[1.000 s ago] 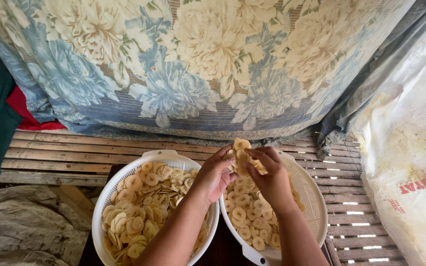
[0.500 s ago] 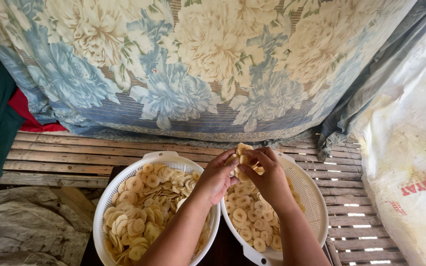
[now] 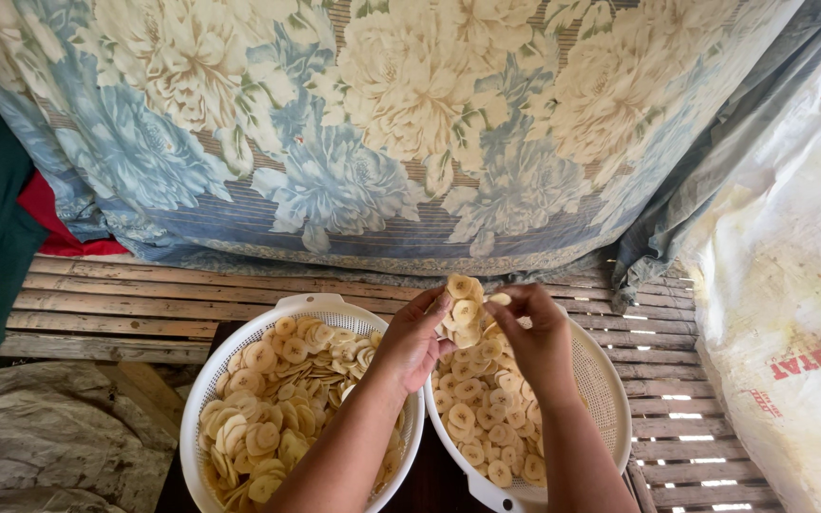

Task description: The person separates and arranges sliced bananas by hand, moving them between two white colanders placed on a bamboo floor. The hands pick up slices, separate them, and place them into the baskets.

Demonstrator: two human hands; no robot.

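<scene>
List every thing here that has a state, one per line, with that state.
Left white perforated plastic basket: heaped with pale round slices.
Right white perforated plastic basket: partly filled, a thinner layer of slices.
Clump of stuck-together slices: held up above the right basket.
Left hand: grips the clump.
Right hand: fingers pinching a slice at the clump.
Floral blue cloth: hanging, draped.
</scene>
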